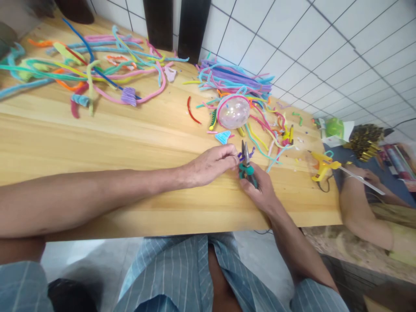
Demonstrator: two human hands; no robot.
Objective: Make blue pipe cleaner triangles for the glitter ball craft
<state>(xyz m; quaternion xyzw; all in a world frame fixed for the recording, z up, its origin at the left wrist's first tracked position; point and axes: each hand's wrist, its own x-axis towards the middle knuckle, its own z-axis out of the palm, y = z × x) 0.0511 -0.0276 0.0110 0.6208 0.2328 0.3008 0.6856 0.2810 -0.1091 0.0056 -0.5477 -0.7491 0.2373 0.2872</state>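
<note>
My right hand (260, 185) is wrapped round the green and black handles of a pair of long-nose pliers (245, 157), whose metal jaws point away from me. At those jaws is a small dark purple pipe cleaner (251, 152), bent, with ends showing on both sides. My left hand (218, 164) pinches the purple piece from the left, its fingertips close to the pliers. Just beyond the hands lie a light blue triangular pipe-cleaner shape (222, 137) and a clear dome with a pink rim (234, 112).
Loose coloured pipe cleaners (130, 80) spread over the back left of the wooden table (97, 143). A purple and blue bundle (234, 80) lies near the tiled wall. At right are a yellow glue gun (323, 166) and another person's arm (357, 203).
</note>
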